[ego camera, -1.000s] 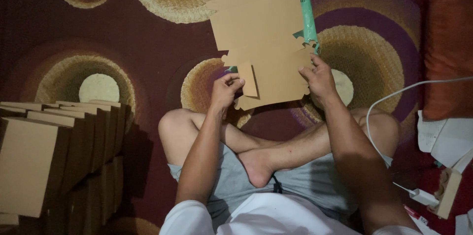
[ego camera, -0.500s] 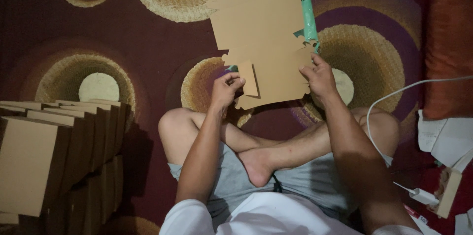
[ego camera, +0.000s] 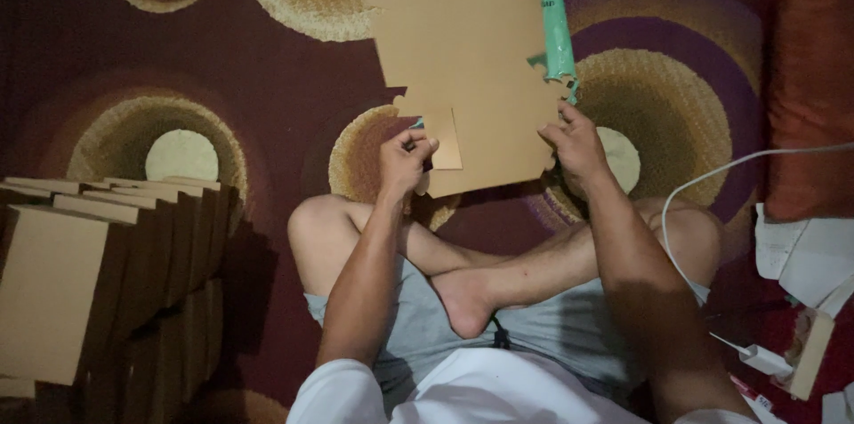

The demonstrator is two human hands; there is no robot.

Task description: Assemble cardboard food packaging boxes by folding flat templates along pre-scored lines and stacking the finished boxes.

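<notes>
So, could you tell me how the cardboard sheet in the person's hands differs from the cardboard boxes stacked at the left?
The cardboard sheet is flat and unfolded, with notched edges and a tab; the stacked boxes are folded into closed shapes. The sheet is held by the left hand and right hand; the boxes stand untouched in a row on the carpet. Both are plain brown cardboard.

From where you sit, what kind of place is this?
Probably a room at home, used for box-making: a patterned carpet as the work floor, a cushion at the right, and a stack of folded boxes at the left.
</notes>
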